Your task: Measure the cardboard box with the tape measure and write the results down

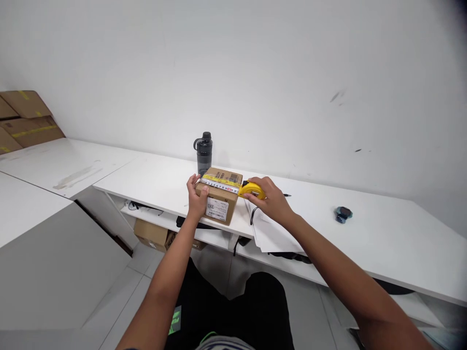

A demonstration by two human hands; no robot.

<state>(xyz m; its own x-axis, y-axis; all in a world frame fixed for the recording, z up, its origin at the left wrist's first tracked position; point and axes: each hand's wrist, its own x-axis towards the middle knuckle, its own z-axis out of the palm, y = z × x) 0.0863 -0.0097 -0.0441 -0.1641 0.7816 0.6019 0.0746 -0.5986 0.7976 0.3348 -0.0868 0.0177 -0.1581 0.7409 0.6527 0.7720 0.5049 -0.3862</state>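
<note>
A small cardboard box (230,204) with a white label on its front sits at the front edge of the white table. My left hand (198,198) grips the box's left side, its thumb on the front near the top edge. In my right hand (270,197) is a yellow tape measure (254,189), held at the box's right top edge. Its white blade (221,186) lies pulled out across the top of the box, with numbers facing up. The blade's far end is near my left fingers, where the hook is too small to make out.
A dark water bottle (204,153) stands behind the box. White papers (272,231) and a pen (287,195) lie to the right, with a wristwatch (343,214) farther right. Cardboard boxes (32,129) are stacked at the far left; another box (149,234) is under the table.
</note>
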